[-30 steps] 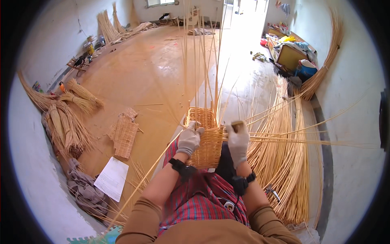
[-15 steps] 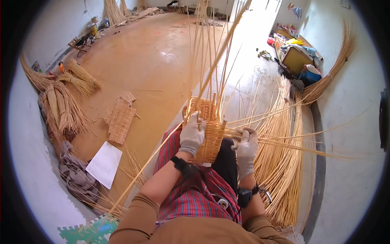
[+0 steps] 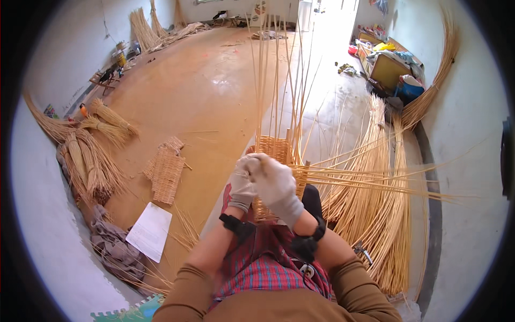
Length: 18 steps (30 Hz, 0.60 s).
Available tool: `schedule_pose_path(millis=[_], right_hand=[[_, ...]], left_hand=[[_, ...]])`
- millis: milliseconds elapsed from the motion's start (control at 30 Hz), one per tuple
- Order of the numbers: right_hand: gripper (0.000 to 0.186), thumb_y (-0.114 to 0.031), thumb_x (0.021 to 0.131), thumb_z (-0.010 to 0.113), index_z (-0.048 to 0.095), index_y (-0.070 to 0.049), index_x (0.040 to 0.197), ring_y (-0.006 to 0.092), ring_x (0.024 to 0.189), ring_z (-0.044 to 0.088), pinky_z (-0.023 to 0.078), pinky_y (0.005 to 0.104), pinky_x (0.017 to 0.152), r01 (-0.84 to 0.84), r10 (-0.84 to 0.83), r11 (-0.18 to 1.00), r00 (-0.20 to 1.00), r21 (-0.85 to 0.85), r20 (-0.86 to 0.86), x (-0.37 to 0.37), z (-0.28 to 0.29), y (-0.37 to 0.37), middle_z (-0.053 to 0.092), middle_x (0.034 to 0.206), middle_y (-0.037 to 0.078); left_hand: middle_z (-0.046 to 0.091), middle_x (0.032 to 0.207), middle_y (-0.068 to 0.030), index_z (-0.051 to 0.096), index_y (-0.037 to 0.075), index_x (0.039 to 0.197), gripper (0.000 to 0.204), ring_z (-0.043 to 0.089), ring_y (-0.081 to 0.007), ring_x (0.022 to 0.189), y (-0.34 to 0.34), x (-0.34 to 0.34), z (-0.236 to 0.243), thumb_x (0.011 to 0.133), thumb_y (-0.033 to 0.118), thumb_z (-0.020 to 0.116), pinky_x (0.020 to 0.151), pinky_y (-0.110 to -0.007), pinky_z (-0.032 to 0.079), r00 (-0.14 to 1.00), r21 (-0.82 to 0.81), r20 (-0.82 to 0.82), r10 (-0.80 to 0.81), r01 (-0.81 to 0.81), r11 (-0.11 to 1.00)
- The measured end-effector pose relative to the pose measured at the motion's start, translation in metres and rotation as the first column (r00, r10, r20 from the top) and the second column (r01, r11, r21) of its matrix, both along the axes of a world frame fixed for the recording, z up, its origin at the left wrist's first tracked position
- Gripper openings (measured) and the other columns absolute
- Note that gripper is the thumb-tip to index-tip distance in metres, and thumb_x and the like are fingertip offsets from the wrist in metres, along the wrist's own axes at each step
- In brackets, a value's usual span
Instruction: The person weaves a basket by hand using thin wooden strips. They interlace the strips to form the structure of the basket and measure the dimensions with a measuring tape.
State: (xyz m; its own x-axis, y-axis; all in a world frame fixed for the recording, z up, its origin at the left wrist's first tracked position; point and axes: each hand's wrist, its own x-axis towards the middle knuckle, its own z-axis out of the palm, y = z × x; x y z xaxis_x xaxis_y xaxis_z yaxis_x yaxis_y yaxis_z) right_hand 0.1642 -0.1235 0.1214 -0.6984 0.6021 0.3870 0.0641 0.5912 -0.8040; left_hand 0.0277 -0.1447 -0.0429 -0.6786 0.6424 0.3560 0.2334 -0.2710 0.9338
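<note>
A half-woven wicker basket rests on my lap, with long wicker rods standing up from its far side and more rods reaching out to the right. My left hand, in a pale work glove, closes on the basket's left edge. Gloved the same way, my right hand reaches across the front of the weave. Its bent fingers meet the left hand's fingertips at the upper left of the basket. Whatever lies between the right fingers is hidden.
Long wicker bundles lie on the floor at my right. At the left are more bundles, flat woven panels, a white sheet and a grey cloth. A cluttered cabinet stands at the far right.
My right hand has left the rods on the right and crossed over to meet my left hand. The long rod slanting across the basket no longer shows.
</note>
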Motion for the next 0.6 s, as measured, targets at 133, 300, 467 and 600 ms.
schedule_pose_path(millis=[133,300,467,600], right_hand=[[0.010,-0.006,0.096,0.063,0.070,-0.004,0.104,0.0301,0.102,0.072,0.059,0.0371,0.083,-0.183,0.196,0.976,0.973,0.118,-0.119,0.062,-0.052,-0.007,0.074,0.105,0.013],[0.015,-0.007,0.091,0.072,0.066,-0.004,0.105,0.0403,0.127,0.062,0.058,0.0439,0.097,-0.380,0.398,0.908,0.914,0.175,-0.077,0.095,-0.058,-0.008,0.070,0.123,0.016],[0.027,-0.004,0.084,0.076,0.065,-0.004,0.109,0.0429,0.130,0.059,0.054,0.0467,0.105,-0.444,0.448,0.879,0.894,0.173,0.014,0.097,-0.061,-0.003,0.067,0.126,0.018],[0.019,-0.004,0.089,0.073,0.066,0.001,0.106,0.0382,0.114,0.068,0.059,0.0444,0.095,-0.349,0.351,0.936,0.904,0.052,-0.244,0.101,-0.088,0.031,0.072,0.113,0.017]], left_hand=[[0.063,0.103,-0.0066,0.062,0.011,0.134,0.050,0.064,-0.0177,0.098,-0.008,0.013,0.045,0.087,0.016,0.081,0.090,-0.032,0.054,0.910,-0.210,-0.406,-0.082,-0.006,0.978],[0.065,0.112,-0.0013,0.059,0.013,0.144,0.054,0.061,-0.0102,0.099,-0.034,-0.047,0.061,0.092,0.004,0.073,0.094,-0.029,0.052,0.654,-0.270,0.181,-0.734,0.751,0.603],[0.062,0.107,0.0026,0.062,0.011,0.137,0.048,0.055,-0.0076,0.103,-0.004,-0.066,0.076,0.092,-0.008,0.063,0.094,-0.026,0.048,0.530,-0.465,0.164,-0.832,0.786,0.409],[0.059,0.105,0.0023,0.061,0.006,0.122,0.036,0.055,-0.0082,0.101,-0.015,-0.048,0.071,0.091,-0.013,0.059,0.094,-0.026,0.048,0.650,-0.308,0.206,-0.732,0.753,0.582]])
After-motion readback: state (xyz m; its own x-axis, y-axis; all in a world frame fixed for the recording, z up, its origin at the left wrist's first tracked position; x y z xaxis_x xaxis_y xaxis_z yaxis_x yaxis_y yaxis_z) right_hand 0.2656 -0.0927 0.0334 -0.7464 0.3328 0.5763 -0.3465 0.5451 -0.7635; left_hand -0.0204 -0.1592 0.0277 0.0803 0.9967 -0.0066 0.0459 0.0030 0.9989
